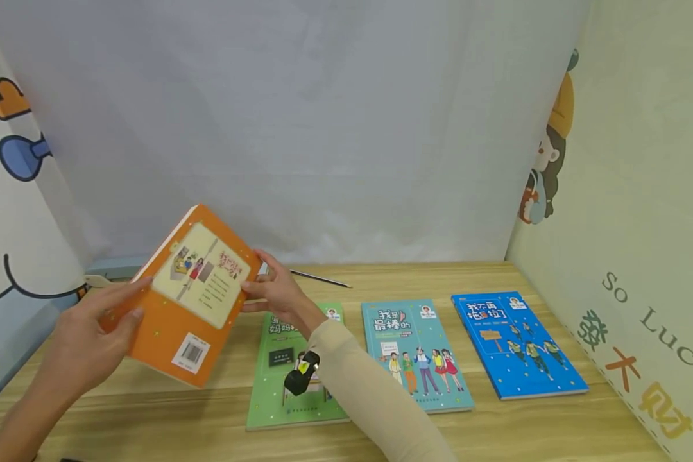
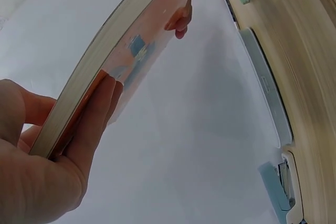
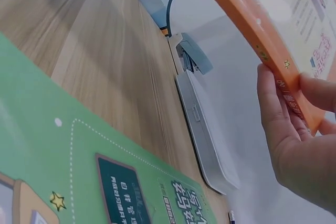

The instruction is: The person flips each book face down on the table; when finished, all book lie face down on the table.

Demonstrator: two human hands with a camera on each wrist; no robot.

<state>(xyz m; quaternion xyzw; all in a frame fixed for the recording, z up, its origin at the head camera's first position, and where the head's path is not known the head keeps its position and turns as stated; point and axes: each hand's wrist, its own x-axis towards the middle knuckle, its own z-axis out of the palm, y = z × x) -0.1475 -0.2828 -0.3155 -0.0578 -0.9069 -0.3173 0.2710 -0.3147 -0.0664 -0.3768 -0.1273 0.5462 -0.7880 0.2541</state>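
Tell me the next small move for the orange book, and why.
Probably lower the orange book flat onto the bare table left of the green book. Both the left hand and right hand hold it tilted in the air, back cover up, while three books already lie in a row with that spot free.

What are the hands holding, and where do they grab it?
Both hold the orange book above the table. The left hand grips its lower left edge, the right hand its spine edge.

Orange book [image 1: 193,298]: glossy paper cover, matt page edges. Table [image 1: 554,423]: smooth light wood grain. Backdrop [image 1: 323,128]: matt white cloth.
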